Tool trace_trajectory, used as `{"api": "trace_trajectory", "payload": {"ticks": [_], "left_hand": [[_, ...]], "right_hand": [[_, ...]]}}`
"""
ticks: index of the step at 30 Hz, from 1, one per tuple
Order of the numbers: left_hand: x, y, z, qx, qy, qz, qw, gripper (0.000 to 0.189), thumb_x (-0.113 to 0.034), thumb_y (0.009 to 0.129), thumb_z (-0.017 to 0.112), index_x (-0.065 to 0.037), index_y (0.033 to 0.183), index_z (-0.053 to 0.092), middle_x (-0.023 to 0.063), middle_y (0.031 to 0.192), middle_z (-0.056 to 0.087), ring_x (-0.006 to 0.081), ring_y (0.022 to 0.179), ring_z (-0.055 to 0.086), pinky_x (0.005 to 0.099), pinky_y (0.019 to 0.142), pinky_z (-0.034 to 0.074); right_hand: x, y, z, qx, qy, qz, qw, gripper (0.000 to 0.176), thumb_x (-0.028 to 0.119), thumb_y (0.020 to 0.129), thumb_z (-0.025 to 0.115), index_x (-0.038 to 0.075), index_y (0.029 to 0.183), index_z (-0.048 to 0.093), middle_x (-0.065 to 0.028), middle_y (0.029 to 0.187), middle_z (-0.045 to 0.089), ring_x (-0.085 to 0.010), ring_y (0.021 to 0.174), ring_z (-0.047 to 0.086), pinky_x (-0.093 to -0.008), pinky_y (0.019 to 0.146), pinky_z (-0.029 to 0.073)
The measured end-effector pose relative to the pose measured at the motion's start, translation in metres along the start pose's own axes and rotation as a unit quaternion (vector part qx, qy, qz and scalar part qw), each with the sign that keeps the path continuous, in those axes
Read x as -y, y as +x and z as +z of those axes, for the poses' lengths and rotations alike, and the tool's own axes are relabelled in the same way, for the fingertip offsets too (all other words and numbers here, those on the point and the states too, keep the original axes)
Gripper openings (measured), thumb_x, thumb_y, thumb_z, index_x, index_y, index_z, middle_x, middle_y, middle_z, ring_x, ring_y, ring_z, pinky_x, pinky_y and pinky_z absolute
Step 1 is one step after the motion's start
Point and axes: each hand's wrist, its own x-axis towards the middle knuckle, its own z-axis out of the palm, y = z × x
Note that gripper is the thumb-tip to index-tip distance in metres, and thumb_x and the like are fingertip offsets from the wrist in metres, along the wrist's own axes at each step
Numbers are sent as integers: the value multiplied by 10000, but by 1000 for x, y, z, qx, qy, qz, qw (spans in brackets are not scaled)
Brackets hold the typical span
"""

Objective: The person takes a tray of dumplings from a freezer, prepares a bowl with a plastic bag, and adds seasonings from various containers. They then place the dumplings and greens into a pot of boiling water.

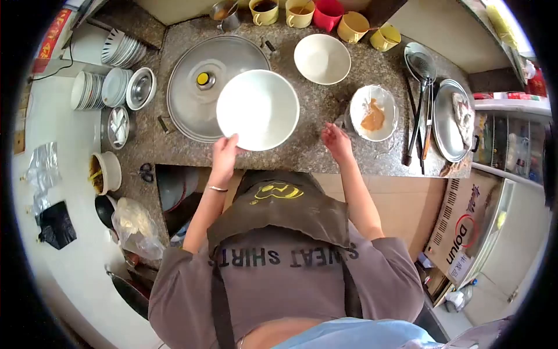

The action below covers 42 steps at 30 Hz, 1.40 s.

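My left hand (pixel 224 158) grips the near left rim of a large white bowl (pixel 258 110), which is tilted and overlaps a round metal lid (pixel 192 113) with a yellow-topped knob. To the right, my right hand (pixel 336 141) is over the counter's front part with its fingers curled; whether it holds anything is too small to tell. Close to it stands a bowl lined with clear plastic (pixel 387 104), with brown sauce inside. Behind, another white bowl (pixel 322 59) sits on the speckled counter.
Yellow and red cups (pixel 352 27) line the back wall. Ladles and a strainer (pixel 421 67) lie at the right, beside an oval metal tray (pixel 444 131). Stacked plates (pixel 88 90), a small metal bowl (pixel 141 89) and scissors (pixel 146 172) are at the left.
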Motion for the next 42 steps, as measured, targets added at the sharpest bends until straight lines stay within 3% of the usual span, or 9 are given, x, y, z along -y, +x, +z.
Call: {"api": "trace_trajectory", "payload": {"ticks": [4, 9, 15, 19, 23, 29, 36, 39, 42], "left_hand": [[1, 2, 41, 44, -21, 13, 999, 311, -191, 905, 521, 83, 1049, 554, 101, 963, 635, 158, 829, 611, 300, 711, 503], [12, -1, 45, 10, 25, 39, 999, 252, -159, 912, 496, 64, 999, 577, 84, 868, 638, 143, 717, 611, 277, 645, 501], [7, -23, 29, -38, 30, 40, 998, 266, -177, 913, 507, 60, 1001, 589, 67, 909, 634, 119, 779, 589, 283, 730, 486], [25, -24, 6, -79, 152, 71, 983, 264, -182, 917, 513, 63, 957, 600, 35, 846, 621, 78, 724, 535, 249, 647, 438], [28, -32, 7, -107, 66, 107, 986, 234, -157, 896, 541, 68, 894, 606, 18, 742, 613, 65, 644, 524, 235, 580, 429], [44, -33, -11, -63, 66, 56, 994, 268, -172, 920, 505, 64, 1011, 595, 64, 895, 640, 100, 782, 571, 268, 702, 470], [32, -38, 4, -62, 75, 26, 995, 272, -198, 914, 520, 54, 978, 601, 27, 842, 619, 76, 731, 524, 254, 645, 430], [30, -38, 18, -35, 22, 28, 999, 269, -199, 910, 526, 51, 971, 605, 15, 815, 614, 68, 712, 514, 244, 629, 417], [36, -33, 25, -29, 46, 13, 998, 222, -121, 896, 524, 83, 955, 587, 74, 834, 638, 112, 709, 600, 279, 636, 515]], "right_hand": [[27, 26, 28, 39, -100, -36, 994, 348, 290, 892, 545, 8, 1096, 547, -45, 796, 594, -134, 661, 550, -263, 560, 413], [45, 84, 60, -19, -121, -49, 991, 282, 317, 889, 543, 42, 945, 559, -76, 768, 628, -131, 652, 581, -258, 532, 414], [27, 105, 67, 35, -120, -7, 992, 265, 294, 872, 573, 66, 1006, 579, -51, 832, 641, -134, 690, 601, -251, 576, 434], [14, 103, 68, 39, -112, -13, 993, 265, 293, 885, 553, 53, 995, 585, -57, 836, 639, -134, 689, 595, -260, 570, 440], [8, 88, 66, 36, -115, -25, 992, 303, 302, 902, 527, 36, 1036, 582, -63, 859, 632, -142, 705, 591, -270, 564, 447], [11, 90, 65, 26, -75, -34, 996, 304, 335, 928, 473, 70, 1032, 581, -50, 867, 633, -134, 729, 583, -274, 599, 430], [41, 125, 79, -64, -110, -36, 991, 331, 341, 874, 569, 19, 941, 532, -104, 789, 635, -172, 624, 597, -300, 441, 392], [41, 123, 74, -61, -122, -45, 990, 342, 349, 869, 578, 20, 955, 541, -91, 780, 633, -167, 620, 589, -292, 458, 394], [32, 112, 56, -15, -112, -46, 992, 337, 352, 873, 579, 33, 982, 554, -70, 774, 623, -159, 656, 586, -279, 507, 404]]}}
